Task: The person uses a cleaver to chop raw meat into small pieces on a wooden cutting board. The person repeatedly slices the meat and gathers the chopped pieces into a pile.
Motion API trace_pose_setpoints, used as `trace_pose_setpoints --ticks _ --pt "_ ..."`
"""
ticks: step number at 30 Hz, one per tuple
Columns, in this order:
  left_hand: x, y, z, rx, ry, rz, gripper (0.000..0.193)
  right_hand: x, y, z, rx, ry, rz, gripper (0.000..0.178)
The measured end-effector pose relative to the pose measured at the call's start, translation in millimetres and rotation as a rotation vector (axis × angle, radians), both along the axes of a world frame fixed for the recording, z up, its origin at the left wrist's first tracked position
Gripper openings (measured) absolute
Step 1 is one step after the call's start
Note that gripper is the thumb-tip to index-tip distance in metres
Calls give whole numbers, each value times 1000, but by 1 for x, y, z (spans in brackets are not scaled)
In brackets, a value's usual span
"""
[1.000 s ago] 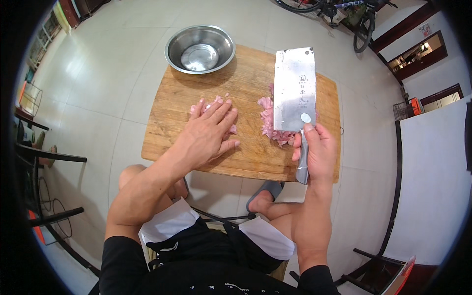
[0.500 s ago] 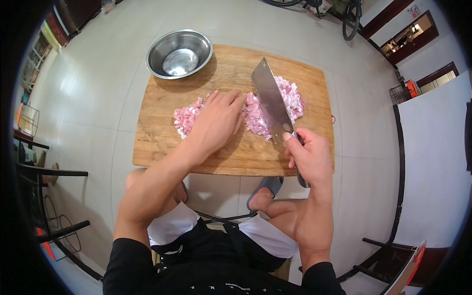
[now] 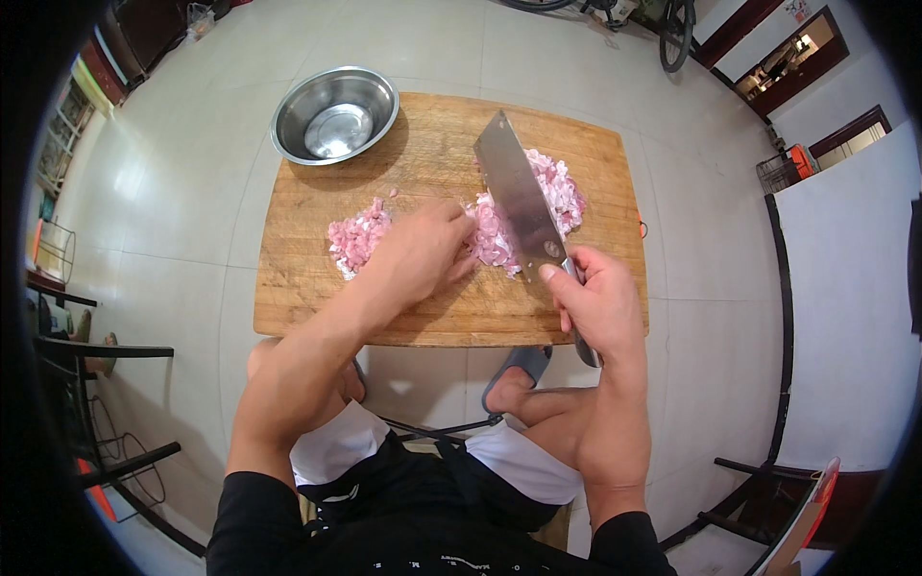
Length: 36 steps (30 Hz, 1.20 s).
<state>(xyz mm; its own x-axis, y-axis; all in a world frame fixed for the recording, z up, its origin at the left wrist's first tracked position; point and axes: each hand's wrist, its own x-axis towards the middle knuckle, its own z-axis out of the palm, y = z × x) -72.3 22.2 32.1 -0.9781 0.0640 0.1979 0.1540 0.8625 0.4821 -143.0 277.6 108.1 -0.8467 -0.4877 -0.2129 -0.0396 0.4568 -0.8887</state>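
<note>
Cleaver (image 3: 521,192) turned edgewise, right hand (image 3: 605,300) clenched on it, left hand's grip (image 3: 427,245) unclear beside meat (image 3: 494,238), board (image 3: 480,315) bare along near edge

- Looks bright.
- Casts soft shadow on the board (image 3: 298,302) beside the left hand (image 3: 427,245).
- Glares off floor (image 3: 130,180), well left of that hand.
- Bends and blackens at edges.

We look down on a scuffed wooden board (image 3: 298,300) with rounded corners. On it we see a round metal bowl (image 3: 377,117) covering the far left corner, a small heap of chopped pink meat (image 3: 355,237), and a broader heap (image 3: 560,192) farther right.
</note>
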Motion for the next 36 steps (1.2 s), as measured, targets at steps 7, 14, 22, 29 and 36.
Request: trace_pose_setpoints --ticks 7,14,22,29,36 --pt "22 4 -6 126 126 49 46 3 -4 -5 -188 -128 -7 23" --pt "-7 14 -17 84 271 21 44 1 -10 -19 -363 9 -98 9" --pt "-3 10 -14 47 164 -29 22 -9 1 -39 -550 0 -23 9" --pt "23 6 2 48 66 68 30 5 -9 -28 -544 44 -58 10" --pt "20 7 -18 8 347 -98 40 27 -17 -1 -43 99 -103 16"
